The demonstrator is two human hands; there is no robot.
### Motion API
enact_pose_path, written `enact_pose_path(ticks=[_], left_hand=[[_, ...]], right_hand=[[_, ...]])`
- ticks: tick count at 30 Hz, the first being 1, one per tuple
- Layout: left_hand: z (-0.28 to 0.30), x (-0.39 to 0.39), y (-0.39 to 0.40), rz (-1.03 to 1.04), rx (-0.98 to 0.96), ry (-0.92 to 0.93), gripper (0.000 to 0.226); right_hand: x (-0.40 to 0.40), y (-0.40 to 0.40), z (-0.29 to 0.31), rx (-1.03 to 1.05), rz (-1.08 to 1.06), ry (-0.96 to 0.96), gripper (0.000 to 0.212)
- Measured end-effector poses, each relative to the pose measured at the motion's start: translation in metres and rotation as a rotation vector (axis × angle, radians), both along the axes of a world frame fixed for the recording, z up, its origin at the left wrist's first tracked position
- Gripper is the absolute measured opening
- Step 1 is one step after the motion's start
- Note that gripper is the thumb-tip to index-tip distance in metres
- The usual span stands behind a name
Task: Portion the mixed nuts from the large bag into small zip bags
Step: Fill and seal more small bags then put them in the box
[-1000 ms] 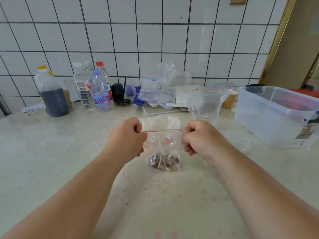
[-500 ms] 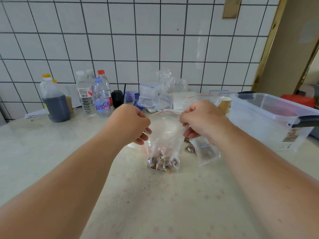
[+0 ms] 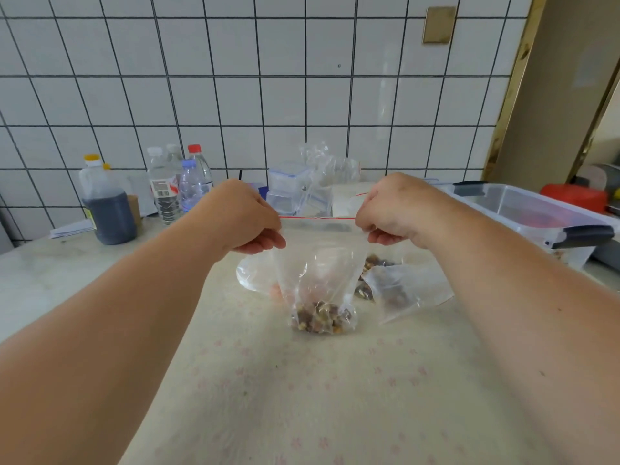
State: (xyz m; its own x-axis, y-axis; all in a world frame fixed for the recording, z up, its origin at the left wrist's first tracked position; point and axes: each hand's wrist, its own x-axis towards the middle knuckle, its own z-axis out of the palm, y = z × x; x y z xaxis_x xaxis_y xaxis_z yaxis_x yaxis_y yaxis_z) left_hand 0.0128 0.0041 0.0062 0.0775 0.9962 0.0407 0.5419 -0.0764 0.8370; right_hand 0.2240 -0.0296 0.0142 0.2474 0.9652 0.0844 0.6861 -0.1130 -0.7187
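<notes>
Hands (image 3: pixel 246 218) wider apart, stretching small zip bag (image 3: pixel 318 273); labels unreadable.

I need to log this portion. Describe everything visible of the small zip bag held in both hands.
The small zip bag is clear, thin, crinkled plastic with a red line along its top edge. It hangs upright, the top stretched taut between the left hand and right hand, each pinching one upper corner. A small heap of mixed nuts fills only its bottom, which sits at the pale tabletop. Whether the zip is sealed cannot be told.
</notes>
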Motion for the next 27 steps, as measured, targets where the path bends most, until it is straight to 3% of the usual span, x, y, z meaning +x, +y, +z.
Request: enact_pose_path(ticks=[5, 13, 22, 27], left_hand=[[0.009, -0.005, 0.003, -0.026, -0.099, -0.203, 0.007], [0.007, -0.001, 0.006, -0.031, -0.097, -0.293, 0.005], [0.003, 0.019, 0.0, -0.111, -0.109, -0.413, 0.005], [-0.004, 0.047, -0.007, -0.191, -0.149, -0.503, 0.005]], right_hand=[[0.008, 0.002, 0.012, -0.045, 0.023, 0.24, 0.006], [0.016, 0.009, 0.008, 0.013, -0.056, 0.241, 0.021], [0.04, -0.006, 0.008, 0.125, -0.074, 0.458, 0.019], [0.062, -0.009, -0.001, 0.236, -0.185, 0.543, 0.021]])
